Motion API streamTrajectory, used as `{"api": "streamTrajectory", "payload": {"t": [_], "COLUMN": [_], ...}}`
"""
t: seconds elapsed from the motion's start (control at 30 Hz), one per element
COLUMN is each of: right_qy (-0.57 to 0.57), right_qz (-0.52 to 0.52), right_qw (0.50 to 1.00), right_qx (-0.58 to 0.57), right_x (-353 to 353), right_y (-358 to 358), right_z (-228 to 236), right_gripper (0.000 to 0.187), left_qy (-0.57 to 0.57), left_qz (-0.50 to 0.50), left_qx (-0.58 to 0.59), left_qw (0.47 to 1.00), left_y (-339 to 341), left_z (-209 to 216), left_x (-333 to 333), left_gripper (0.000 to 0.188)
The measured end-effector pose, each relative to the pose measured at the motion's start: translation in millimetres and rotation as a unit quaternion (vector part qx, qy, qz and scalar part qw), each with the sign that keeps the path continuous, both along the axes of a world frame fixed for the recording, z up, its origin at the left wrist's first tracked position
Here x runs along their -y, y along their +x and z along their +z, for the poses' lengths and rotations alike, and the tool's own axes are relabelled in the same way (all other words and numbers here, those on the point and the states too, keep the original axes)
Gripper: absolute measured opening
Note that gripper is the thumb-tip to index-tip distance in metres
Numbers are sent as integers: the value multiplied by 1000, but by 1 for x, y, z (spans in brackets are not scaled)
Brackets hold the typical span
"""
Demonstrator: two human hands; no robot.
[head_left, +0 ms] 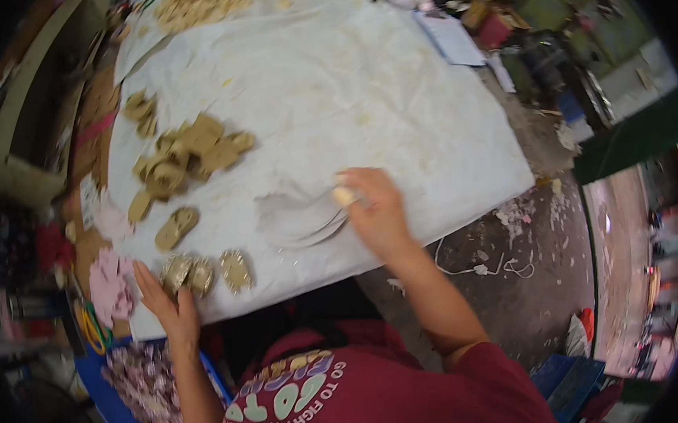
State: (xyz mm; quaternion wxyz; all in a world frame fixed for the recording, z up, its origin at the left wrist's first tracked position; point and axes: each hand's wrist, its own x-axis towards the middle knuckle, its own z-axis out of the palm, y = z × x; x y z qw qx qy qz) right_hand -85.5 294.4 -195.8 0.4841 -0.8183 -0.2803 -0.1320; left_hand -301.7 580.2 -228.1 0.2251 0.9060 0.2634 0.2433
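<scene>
My left hand (170, 308) rests at the table's near left edge, fingers stretched out and thumb apart. Right beside its fingers and thumb lie small shiny gold sandals (200, 276), and another shiny gold piece (236, 270) is a little to the right. Farther right, my right hand (377, 213) pinches a small cream-coloured block (345, 196), whose exact kind is blurred. Under and left of that hand, grey curved shapes (296, 217) lie on the white cloth. A single tan sandal (177, 227) sits beyond the left hand, before a heap of tan sandals (193, 152).
White cloth (427, 127) covers the table. Pale small pieces (214, 2) are heaped at its far end. Pink cloth (111, 284) and yellow-handled scissors (92, 329) lie at left, above a blue tub (100, 393) of glittery pieces. Papers (450, 37) lie at the far right edge.
</scene>
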Motion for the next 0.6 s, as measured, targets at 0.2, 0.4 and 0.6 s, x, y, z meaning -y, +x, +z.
{"api": "streamTrajectory", "payload": {"t": [0.2,0.4,0.6], "right_qy": [-133,-141,166], "right_qz": [66,72,52], "right_qw": [988,987,949], "right_qx": [42,13,-264], "right_x": [-13,-29,25], "right_y": [-23,-19,17], "right_z": [13,-10,-5], "right_gripper": [13,14,16], "left_qy": [43,-27,-86], "left_qz": [-178,-367,-354], "left_qx": [153,71,65], "left_qw": [971,927,929], "left_y": [55,95,91], "left_z": [53,24,20], "left_x": [61,113,113], "left_gripper": [53,36,38]}}
